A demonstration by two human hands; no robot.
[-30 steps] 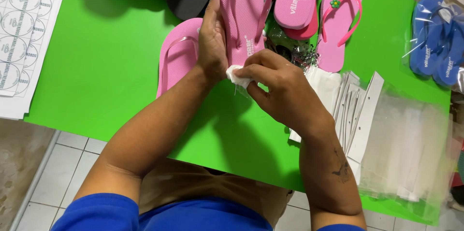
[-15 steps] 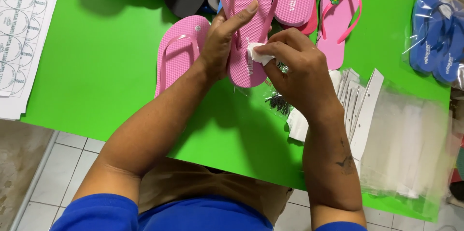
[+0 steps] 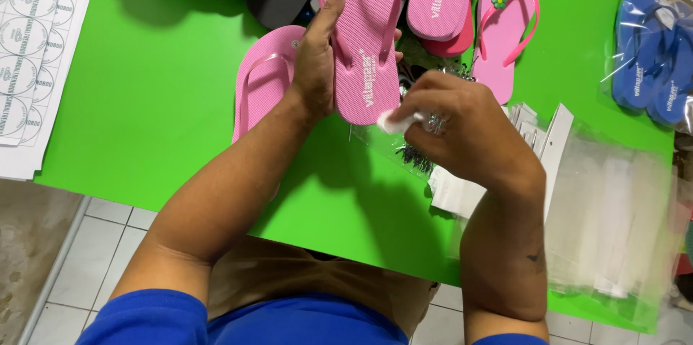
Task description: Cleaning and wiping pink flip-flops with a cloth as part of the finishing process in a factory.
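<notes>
Gripping the pink rubber flip-flop (image 3: 364, 35) along its left edge, the left hand (image 3: 317, 63) holds it sole-side up above the bright green table top (image 3: 144, 99), thumb stretched up along the sandal's side and the other fingers hidden behind it. The sandal's long axis runs away from the person, heel end nearest the body, toe end towards the pile of sandals at the table's far edge. The right hand (image 3: 462, 125) sits just beside that heel end, on its right and slightly nearer the body, fingers pinched narrowly on a small white wad of cloth or cotton (image 3: 392, 121) that touches, or all but touches, the heel's lower right corner. So the heel lies up and to the left of the pinching fingertips, and the right hand is the nearer one to it.

A second pink flip-flop (image 3: 263, 78) lies flat on the table under the left wrist, partly covered. Under the right hand, a clear bag of small dark pieces (image 3: 415, 157) is hard to make out, and the fingertips themselves are hidden by the knuckles.
</notes>
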